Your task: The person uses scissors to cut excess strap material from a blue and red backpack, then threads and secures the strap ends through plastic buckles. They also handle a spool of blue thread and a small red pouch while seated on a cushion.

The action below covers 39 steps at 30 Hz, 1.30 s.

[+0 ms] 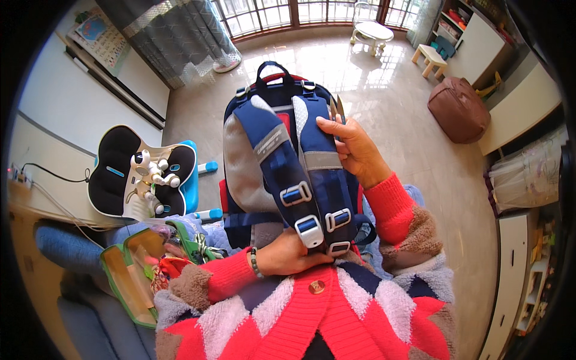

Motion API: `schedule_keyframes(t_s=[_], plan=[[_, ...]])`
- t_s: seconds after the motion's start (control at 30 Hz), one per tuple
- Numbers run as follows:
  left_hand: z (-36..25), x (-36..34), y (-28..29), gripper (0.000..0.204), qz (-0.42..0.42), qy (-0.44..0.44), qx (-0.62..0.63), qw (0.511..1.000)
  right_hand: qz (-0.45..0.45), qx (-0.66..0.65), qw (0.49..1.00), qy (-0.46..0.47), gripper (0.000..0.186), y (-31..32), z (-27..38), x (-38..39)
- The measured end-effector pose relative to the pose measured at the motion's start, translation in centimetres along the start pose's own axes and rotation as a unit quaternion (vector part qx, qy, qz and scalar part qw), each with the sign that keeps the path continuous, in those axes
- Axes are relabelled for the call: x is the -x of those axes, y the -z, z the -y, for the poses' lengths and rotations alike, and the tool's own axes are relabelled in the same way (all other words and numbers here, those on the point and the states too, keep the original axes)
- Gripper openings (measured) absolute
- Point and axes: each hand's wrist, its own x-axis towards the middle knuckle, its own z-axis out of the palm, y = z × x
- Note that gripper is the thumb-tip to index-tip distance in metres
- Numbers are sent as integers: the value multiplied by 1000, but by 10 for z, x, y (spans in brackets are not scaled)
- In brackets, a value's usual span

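Nearest the camera, a fuzzy red, white and navy cardigan sleeve [222, 276] is leading to the left hand [292, 255], which is pressing closed-fingered against the bottom of a navy school backpack [288, 174], just under the grey strap buckles [309, 230]; whether its grip is actually pinching a strap end or only bracing the bag cannot be told, since the fingers are tucked under the straps; the right hand [354, 150] is curling around the outer edge of the right shoulder strap [321, 162], fingers closed on the bag's side, with two thin pointed tips, perhaps scissors or pencils [336, 111], sticking up just above the fingertips; the backpack is standing upright on the person's lap, straps and padded back panel facing the camera, carry handle [273, 67] at the top. Judging from this, steadying is going best with the lower hand keeping the base pinned while the upper hand is holding the strap edge, so the bag is not tipping forward; the pointed tips are best kept aimed away from the fabric. Outward to the left, an open green pencil case [129, 273] is lying near the left elbow; beyond it a black and white child seat [117, 174] is carrying a small white toy robot [150, 171]; far right, a brown beanbag [459, 108] is sitting on the glossy floor [390, 78].
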Motion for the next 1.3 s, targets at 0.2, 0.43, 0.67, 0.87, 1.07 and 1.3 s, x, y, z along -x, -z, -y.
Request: schedule_keyframes(t_s=[0.2, 0.43, 0.67, 0.87, 1.07, 1.3], plan=[[38, 39, 65, 107, 198, -4, 245, 949, 54, 39, 994, 90, 27, -35, 32, 35], [36, 105, 124, 124, -9, -29, 299, 954, 51, 91, 988, 113, 33, -42, 37, 67], [-31, 44, 140, 59, -173, -77, 410, 892, 164, -27, 983, 72, 16, -49, 45, 72], [-99, 8, 164, 52, -154, -121, 384, 902, -24, -12, 992, 124, 12, -85, 86, 74], [-150, -3, 192, 64, -107, -158, 393, 900, 95, -12, 980, 174, 13, -114, 141, 63], [-199, 7, 205, 93, -89, -228, 335, 910, 178, -47, 952, 243, 48, -111, 182, 52]])
